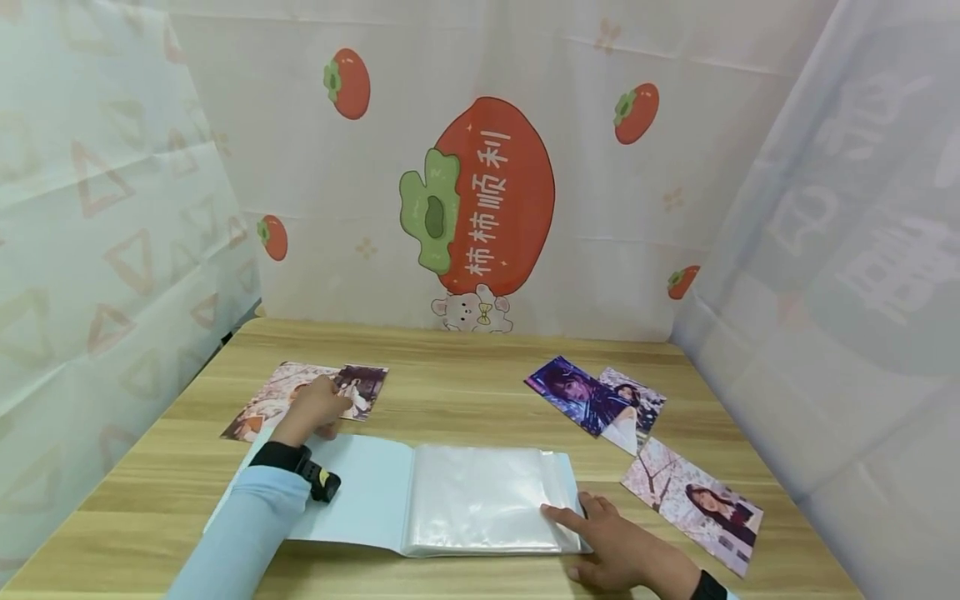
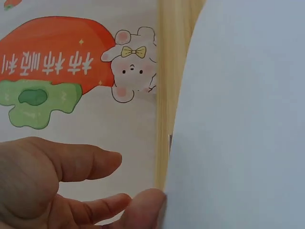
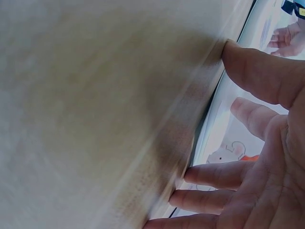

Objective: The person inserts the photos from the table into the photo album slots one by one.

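My album is lying open, long from left to right. My loose left hand is sitting at its far left edge, nearer the left photos; my spread right hand is touching its right edge.

The album lies open on the table, its cover under the left hand's wrist and its sleeve pages just left of the right hand, whose index finger rests on them. One photo lies left of and partly behind the left hand; a smaller photo lies behind that hand's fingers. Beyond the right hand, one print overlaps another; a third lies nearer, to its right. A curtain hangs behind everything.
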The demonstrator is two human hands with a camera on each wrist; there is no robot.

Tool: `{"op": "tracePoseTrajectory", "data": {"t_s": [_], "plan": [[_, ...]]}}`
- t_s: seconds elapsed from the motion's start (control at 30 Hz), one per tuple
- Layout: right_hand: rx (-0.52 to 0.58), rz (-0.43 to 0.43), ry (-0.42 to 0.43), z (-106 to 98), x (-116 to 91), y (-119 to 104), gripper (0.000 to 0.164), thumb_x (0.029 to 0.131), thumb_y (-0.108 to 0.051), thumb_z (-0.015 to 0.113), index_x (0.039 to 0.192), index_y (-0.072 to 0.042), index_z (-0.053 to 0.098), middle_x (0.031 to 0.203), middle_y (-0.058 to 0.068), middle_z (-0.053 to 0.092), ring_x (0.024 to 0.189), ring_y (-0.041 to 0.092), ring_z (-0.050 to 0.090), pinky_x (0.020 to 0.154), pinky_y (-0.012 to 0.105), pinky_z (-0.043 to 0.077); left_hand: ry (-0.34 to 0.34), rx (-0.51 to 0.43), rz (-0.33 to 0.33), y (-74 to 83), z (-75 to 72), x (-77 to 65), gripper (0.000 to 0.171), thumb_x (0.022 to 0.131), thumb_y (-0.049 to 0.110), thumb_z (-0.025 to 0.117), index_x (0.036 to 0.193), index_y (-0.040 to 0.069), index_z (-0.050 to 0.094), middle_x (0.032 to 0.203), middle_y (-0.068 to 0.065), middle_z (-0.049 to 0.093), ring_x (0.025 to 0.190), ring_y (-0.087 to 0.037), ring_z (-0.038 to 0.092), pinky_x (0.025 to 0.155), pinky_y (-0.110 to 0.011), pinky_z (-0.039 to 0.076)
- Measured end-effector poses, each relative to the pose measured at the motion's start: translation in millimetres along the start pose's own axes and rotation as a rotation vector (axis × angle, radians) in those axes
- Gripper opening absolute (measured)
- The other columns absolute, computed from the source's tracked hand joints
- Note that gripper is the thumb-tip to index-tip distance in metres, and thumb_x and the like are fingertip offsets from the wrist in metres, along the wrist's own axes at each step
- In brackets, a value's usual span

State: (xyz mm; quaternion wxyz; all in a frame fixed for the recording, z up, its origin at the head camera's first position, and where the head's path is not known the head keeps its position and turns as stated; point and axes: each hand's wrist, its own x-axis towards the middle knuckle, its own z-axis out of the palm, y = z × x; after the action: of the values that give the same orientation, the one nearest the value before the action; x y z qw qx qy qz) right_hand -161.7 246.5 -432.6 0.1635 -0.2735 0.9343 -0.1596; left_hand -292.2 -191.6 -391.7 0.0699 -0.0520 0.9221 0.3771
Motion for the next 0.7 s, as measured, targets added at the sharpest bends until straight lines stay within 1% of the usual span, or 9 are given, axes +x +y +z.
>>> {"op": "tracePoseTrajectory", "data": {"t_s": [0.1,0.17,0.23,0.33,0.4,0.47,0.57,0.63,0.7], "plan": [[0.002,0.0,0.001,0,0,1,0.07,0.081,-0.031,0.071,0.142,-0.033,0.037,0.134,0.038,0.03,0.118,0.055,0.032,0.076,0.062,0.042,0.045,-0.021,-0.001,1.5,-2.1,5.6,0.03,0.087,0.012,0.052,0.102,-0.012,0.042,0.076,-0.016,0.048,0.048,-0.019,0.052,0.045,-0.027,0.04],[0.0,-0.001,0.0,0,0,1,0.07,0.081,-0.031,0.07,0.142,-0.033,0.036,0.134,0.038,0.03,0.118,0.055,0.032,0.076,0.062,0.042,0.069,-0.024,-0.004,1.9,-2.2,8.2,0.035,0.086,0.012,0.052,0.106,-0.015,0.04,0.079,-0.018,0.048,0.049,-0.019,0.051,0.045,-0.027,0.039],[-0.001,-0.003,-0.001,0,0,2,0.07,0.081,-0.031,0.07,0.142,-0.033,0.036,0.134,0.038,0.029,0.118,0.055,0.032,0.076,0.062,0.042,0.076,-0.042,-0.024,2.2,-1.6,10.6,0.041,0.086,0.011,0.052,0.111,-0.017,0.036,0.079,-0.019,0.047,0.049,-0.019,0.05,0.045,-0.028,0.039],[0.003,0.0,-0.005,1,0,2,0.07,0.082,-0.032,0.07,0.142,-0.033,0.036,0.134,0.038,0.029,0.119,0.055,0.031,0.076,0.062,0.042,0.069,-0.073,-0.06,1.9,-0.9,14.6,0.042,0.086,0.011,0.052,0.112,-0.017,0.034,0.07,-0.015,0.049,0.047,-0.019,0.051,0.045,-0.027,0.039],[0.005,0.0,-0.005,1,0,2,0.069,0.082,-0.031,0.07,0.142,-0.033,0.036,0.134,0.038,0.029,0.119,0.055,0.031,0.076,0.062,0.042,0.048,-0.077,-0.078,0.5,-0.7,18.1,0.038,0.086,0.011,0.053,0.106,-0.017,0.04,0.063,-0.011,0.049,0.045,-0.017,0.051,0.045,-0.027,0.039],[0.002,-0.002,-0.005,1,0,2,0.069,0.082,-0.031,0.07,0.142,-0.033,0.036,0.134,0.038,0.03,0.119,0.054,0.032,0.076,0.062,0.042,0.022,-0.045,-0.081,-1.9,-0.7,21.4,0.033,0.085,0.013,0.055,0.101,-0.015,0.046,0.062,-0.011,0.049,0.047,-0.018,0.052,0.047,-0.027,0.04],[-0.006,-0.003,-0.002,1,0,1,0.069,0.082,-0.031,0.07,0.142,-0.032,0.037,0.134,0.037,0.03,0.118,0.054,0.032,0.077,0.063,0.042,-0.004,0.05,-0.049,-6.7,-0.6,25.9,0.035,0.085,0.015,0.056,0.1,-0.016,0.052,0.077,-0.021,0.055,0.062,-0.025,0.053,0.057,-0.034,0.043],[-0.009,0.001,-0.001,1,0,1,0.069,0.082,-0.032,0.07,0.142,-0.033,0.037,0.134,0.037,0.03,0.119,0.054,0.032,0.077,0.063,0.042,-0.004,0.076,-0.035,-10.5,0.4,28.5,0.041,0.084,0.016,0.057,0.105,-0.019,0.048,0.091,-0.028,0.053,0.072,-0.031,0.05,0.063,-0.038,0.043],[-0.009,0.003,0.0,2,0,2,0.069,0.082,-0.032,0.07,0.143,-0.033,0.036,0.135,0.037,0.03,0.119,0.053,0.032,0.077,0.063,0.042,0.008,0.081,-0.028,-14.0,2.0,30.8,0.047,0.084,0.015,0.057,0.109,-0.022,0.043,0.101,-0.033,0.048,0.078,-0.035,0.047,0.065,-0.041,0.042]]}}
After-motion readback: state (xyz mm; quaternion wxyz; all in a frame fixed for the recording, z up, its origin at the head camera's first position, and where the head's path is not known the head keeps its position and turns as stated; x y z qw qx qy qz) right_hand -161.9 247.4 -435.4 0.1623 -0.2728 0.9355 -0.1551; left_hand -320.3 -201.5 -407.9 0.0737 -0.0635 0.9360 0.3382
